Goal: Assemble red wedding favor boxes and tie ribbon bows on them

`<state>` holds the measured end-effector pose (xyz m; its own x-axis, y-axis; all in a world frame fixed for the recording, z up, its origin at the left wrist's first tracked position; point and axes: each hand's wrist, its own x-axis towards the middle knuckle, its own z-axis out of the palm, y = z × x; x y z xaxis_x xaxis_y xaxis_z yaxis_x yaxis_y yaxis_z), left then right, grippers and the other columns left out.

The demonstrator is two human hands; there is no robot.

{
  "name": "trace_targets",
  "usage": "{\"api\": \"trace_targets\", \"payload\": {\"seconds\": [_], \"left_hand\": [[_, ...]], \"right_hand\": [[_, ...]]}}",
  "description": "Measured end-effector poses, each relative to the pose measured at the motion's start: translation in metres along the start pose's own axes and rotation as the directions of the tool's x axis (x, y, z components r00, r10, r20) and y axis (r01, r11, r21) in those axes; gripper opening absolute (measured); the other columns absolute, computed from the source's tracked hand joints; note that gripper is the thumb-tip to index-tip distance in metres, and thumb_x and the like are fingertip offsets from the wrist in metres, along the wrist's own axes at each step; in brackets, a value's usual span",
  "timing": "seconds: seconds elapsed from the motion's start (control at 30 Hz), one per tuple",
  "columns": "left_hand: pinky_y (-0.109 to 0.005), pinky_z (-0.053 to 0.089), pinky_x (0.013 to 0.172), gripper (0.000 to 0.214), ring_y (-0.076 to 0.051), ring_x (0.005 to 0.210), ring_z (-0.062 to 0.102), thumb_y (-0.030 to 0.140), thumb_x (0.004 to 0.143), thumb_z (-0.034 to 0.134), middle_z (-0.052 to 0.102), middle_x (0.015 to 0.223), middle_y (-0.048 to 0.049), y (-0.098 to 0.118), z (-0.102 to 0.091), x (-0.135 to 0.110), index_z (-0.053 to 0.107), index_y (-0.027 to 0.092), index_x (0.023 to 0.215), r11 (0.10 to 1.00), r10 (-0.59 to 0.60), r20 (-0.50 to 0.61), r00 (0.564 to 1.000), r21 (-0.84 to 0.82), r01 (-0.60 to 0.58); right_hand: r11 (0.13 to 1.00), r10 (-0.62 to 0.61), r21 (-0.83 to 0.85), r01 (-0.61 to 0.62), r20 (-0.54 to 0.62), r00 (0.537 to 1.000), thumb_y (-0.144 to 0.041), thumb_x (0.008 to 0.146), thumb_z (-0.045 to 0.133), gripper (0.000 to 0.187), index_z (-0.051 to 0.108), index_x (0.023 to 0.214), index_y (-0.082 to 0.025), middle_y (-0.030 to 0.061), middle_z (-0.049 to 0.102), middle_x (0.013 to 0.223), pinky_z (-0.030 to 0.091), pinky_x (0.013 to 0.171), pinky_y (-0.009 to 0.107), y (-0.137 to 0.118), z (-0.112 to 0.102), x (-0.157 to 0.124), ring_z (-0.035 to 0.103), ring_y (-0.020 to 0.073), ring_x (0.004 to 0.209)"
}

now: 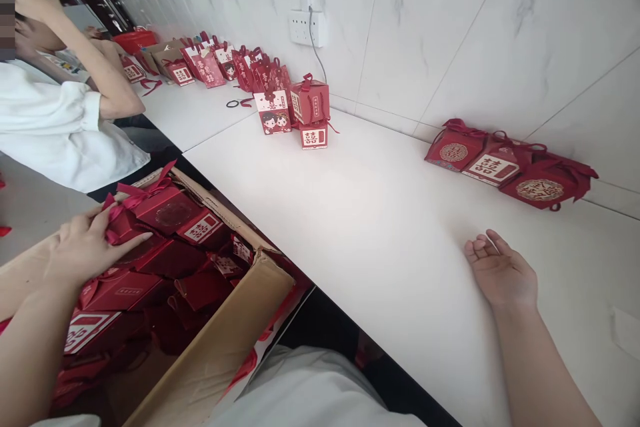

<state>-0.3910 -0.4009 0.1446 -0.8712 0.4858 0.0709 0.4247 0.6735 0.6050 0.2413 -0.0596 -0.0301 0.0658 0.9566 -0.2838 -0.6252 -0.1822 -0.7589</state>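
A white tiled wall with grey veining runs behind everything, and a white table stretches along its foot. At the near left edge of the table stands an open cardboard carton, its interior dark and filled with red gift boxes, several tied with ribbon and some bearing pale printed panels. Beyond the carton, at the far left, is a co-worker in a white top, one arm raised toward the head. Farther along the table, a row of small red bags and boxes stands by the wall. At the right, three ribboned boxes sit side by side near the wall, the middle one showing a white panel and the outer two round pale emblems. The left hand reaches over the carton and lies on the gift boxes at its left side, thumb spread away from the other fingers; whether they pinch a ribbon or box edge, I cannot tell. The right hand rests at the table, holding nothing, its fingers loosely curled and the palm partly turned up, a little nearer than the three boxes. Near the middle stand two stacked boxes, just beside a bag with a cartoon couple. Above them a white socket panel is fixed to the wall, a thin grey cable hanging from it.
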Motion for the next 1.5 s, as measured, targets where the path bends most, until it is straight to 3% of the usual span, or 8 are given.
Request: {"api": "trace_targets", "payload": {"seconds": [0.17, 0.37, 0.7, 0.97, 1.17, 1.33, 1.4, 1.5], "left_hand": [[-0.062, 0.004, 0.119, 0.112, -0.039, 0.147, 0.027, 0.091, 0.046, 0.063, 0.023, 0.164, 0.0063, -0.020, -0.012, 0.008, 0.035, 0.044, 0.143, 0.830, 0.407, -0.089, 0.909, 0.452, -0.327], [-0.058, 0.002, 0.120, 0.095, -0.031, 0.150, 0.024, 0.080, 0.066, 0.064, 0.023, 0.164, 0.0095, -0.016, -0.001, 0.019, 0.029, 0.046, 0.148, 0.729, 0.567, 0.008, 0.824, 0.461, -0.506], [-0.048, 0.014, 0.121, 0.066, -0.028, 0.152, 0.016, 0.048, 0.098, 0.037, 0.024, 0.164, -0.0090, -0.048, 0.027, 0.047, 0.024, 0.018, 0.155, 0.629, 0.461, 0.266, 0.847, 0.575, -0.523], [-0.056, 0.015, 0.120, 0.078, -0.027, 0.153, 0.015, 0.061, 0.096, 0.033, 0.021, 0.165, -0.0091, -0.041, 0.019, 0.042, 0.012, 0.019, 0.158, 0.605, 0.422, 0.319, 0.849, 0.598, -0.526], [-0.061, 0.008, 0.119, 0.069, -0.028, 0.153, 0.013, 0.058, 0.100, 0.019, 0.014, 0.166, -0.0103, -0.003, 0.016, 0.025, 0.020, 0.018, 0.157, 0.717, 0.454, 0.178, 0.873, 0.509, -0.477], [-0.040, 0.022, 0.121, 0.068, -0.023, 0.144, 0.034, 0.061, 0.098, 0.032, 0.039, 0.154, -0.0083, 0.053, 0.011, -0.007, 0.042, 0.014, 0.145, 0.662, 0.656, 0.054, 0.753, 0.438, -0.608], [-0.032, 0.033, 0.113, 0.062, -0.020, 0.126, 0.051, 0.063, 0.096, 0.035, 0.056, 0.135, -0.0042, 0.068, 0.012, -0.014, 0.057, 0.016, 0.130, 0.671, 0.642, 0.114, 0.758, 0.395, -0.628], [-0.028, 0.046, 0.091, 0.059, -0.017, 0.092, 0.062, 0.070, 0.090, 0.040, 0.069, 0.099, 0.0011, 0.076, 0.024, -0.022, 0.068, 0.020, 0.104, 0.745, 0.420, 0.447, 0.789, 0.327, -0.582]], "right_hand": [[1.000, -0.007, -0.020, 0.007, -0.008, 1.000, -0.018, 0.075, 0.059, 0.021, 0.071, 0.092, -0.015, 0.0034, 0.063, 0.084, 0.062, 0.077, 0.025, 0.000, 0.003, -0.002, 0.064, 0.0102, 0.072], [1.000, -0.005, -0.025, 0.004, -0.021, 1.000, -0.017, 0.075, 0.059, 0.022, 0.072, 0.093, -0.015, 0.0037, 0.064, 0.083, 0.062, 0.077, 0.025, 0.002, 0.003, -0.001, 0.065, 0.0103, 0.073], [1.000, 0.004, -0.018, -0.004, 0.015, 1.000, -0.018, 0.071, 0.065, 0.024, 0.071, 0.093, -0.014, 0.0032, 0.066, 0.082, 0.063, 0.077, 0.026, 0.001, 0.000, 0.001, 0.065, 0.0108, 0.074], [1.000, -0.013, -0.026, 0.014, 0.016, 1.000, -0.017, 0.073, 0.063, 0.022, 0.072, 0.093, -0.014, 0.0024, 0.066, 0.079, 0.063, 0.076, 0.026, 0.001, 0.001, 0.002, 0.065, 0.0106, 0.073], [0.999, -0.018, -0.040, 0.019, 0.026, 0.999, -0.018, 0.073, 0.062, 0.021, 0.070, 0.092, -0.016, 0.0018, 0.065, 0.079, 0.062, 0.073, 0.026, 0.001, 0.000, 0.002, 0.063, 0.0106, 0.073], [0.999, -0.027, -0.031, 0.027, 0.020, 0.999, -0.018, 0.071, 0.064, 0.025, 0.068, 0.095, -0.013, 0.0036, 0.063, 0.081, 0.061, 0.074, 0.027, -0.001, 0.001, -0.001, 0.063, 0.0112, 0.073], [0.999, -0.032, -0.018, 0.033, 0.015, 0.999, -0.017, 0.069, 0.065, 0.027, 0.067, 0.095, -0.011, 0.0047, 0.063, 0.082, 0.061, 0.074, 0.027, -0.001, 0.002, -0.002, 0.063, 0.0115, 0.072], [0.999, -0.040, -0.003, 0.040, 0.013, 0.999, -0.014, 0.067, 0.064, 0.028, 0.067, 0.095, -0.009, 0.0062, 0.063, 0.081, 0.061, 0.073, 0.028, -0.002, 0.002, -0.003, 0.063, 0.0119, 0.071]]}}
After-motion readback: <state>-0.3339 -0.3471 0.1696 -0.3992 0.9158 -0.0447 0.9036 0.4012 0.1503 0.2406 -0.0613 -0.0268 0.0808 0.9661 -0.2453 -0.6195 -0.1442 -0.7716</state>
